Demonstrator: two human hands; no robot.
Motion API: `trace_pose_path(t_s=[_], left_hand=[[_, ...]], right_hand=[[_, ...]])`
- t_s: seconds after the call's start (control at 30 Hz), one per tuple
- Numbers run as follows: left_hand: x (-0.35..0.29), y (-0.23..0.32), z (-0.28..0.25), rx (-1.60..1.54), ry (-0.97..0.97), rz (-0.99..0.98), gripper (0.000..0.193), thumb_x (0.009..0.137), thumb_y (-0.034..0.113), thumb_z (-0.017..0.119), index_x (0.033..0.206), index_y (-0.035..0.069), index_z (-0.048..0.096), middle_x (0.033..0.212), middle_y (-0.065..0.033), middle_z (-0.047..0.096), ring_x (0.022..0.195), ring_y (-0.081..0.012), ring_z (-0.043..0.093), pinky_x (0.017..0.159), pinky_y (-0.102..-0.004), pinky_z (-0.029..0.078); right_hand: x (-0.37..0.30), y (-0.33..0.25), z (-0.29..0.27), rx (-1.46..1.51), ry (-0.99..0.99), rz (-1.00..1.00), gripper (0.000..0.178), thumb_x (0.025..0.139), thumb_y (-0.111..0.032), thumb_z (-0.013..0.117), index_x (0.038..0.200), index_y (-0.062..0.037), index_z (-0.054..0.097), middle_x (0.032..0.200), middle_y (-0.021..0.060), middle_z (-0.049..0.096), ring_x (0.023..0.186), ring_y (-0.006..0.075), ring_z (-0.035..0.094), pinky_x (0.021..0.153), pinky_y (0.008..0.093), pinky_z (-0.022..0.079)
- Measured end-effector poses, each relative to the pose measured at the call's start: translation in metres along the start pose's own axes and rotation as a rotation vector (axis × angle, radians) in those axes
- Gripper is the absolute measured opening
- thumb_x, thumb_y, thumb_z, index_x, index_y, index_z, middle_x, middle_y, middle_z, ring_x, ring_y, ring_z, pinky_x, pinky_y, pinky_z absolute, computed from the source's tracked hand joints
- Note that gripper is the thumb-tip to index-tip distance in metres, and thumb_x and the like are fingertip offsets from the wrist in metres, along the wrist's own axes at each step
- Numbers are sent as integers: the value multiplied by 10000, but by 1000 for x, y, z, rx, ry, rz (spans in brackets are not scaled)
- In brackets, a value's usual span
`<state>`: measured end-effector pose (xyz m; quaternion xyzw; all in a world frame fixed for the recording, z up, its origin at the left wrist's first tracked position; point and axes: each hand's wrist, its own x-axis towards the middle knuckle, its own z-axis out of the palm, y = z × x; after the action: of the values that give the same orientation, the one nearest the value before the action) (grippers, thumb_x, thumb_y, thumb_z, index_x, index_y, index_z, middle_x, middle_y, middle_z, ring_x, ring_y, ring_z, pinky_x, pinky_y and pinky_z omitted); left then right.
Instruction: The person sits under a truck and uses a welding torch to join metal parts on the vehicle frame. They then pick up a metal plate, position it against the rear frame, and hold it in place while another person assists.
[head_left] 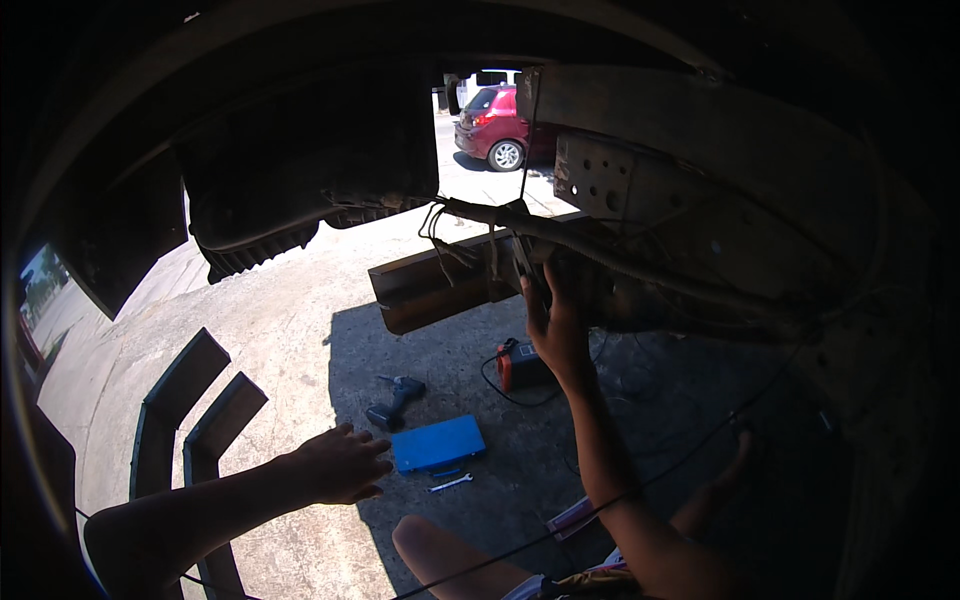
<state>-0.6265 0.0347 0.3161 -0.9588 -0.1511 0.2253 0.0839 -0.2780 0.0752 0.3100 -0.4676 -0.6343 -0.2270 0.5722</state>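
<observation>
My left hand (345, 464) reaches in from the left with its fingers spread and nothing in them, just left of a flat blue case (438, 443). On the concrete below the case lies a wrench (451, 483). A dark cordless drill (397, 400) rests above my left hand. My right hand (562, 325) is raised toward the vehicle's underside, its fingers closed around a dark, long, narrow thing (526, 262) whose kind the shadow hides. Beside it run a thick cable harness (575, 238) with loose wire ends and a brown steel beam (437, 289).
A red-and-black box-shaped device (520, 367) with a cord stands near my right forearm. Two bent metal pieces (190, 375) stand at the left. A drilled plate (593, 173) and dark frame parts hang overhead. A thin black cable crosses below. A red car (495, 125) is parked outside.
</observation>
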Motion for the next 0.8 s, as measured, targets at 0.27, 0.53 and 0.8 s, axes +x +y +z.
trace_pose_path(t_s=[0.27,0.53,0.8], left_hand=[[1,0,-3,8,-6,4,428,977,439,612,1243,104,623,1345,-164,528,1227,-331,570,1010,-504,478],[1,0,-6,44,-4,-2,433,996,464,574,1237,110,640,1340,-153,568,1205,-313,595,979,-469,510],[1,-2,-5,63,5,15,431,1001,470,563,1220,109,648,1313,-146,593,1164,-307,621,945,-450,537]], right_hand=[[7,11,6,44,22,22,480,1001,-122,609,1448,-2,482,1283,268,597,1199,410,592,996,458,471],[8,13,3,74,52,-7,443,989,-109,624,1409,-9,524,1218,237,618,1141,386,599,973,454,470],[6,17,-9,799,-35,574,412,1006,-193,636,1367,-14,552,1092,156,654,993,300,636,898,423,497]])
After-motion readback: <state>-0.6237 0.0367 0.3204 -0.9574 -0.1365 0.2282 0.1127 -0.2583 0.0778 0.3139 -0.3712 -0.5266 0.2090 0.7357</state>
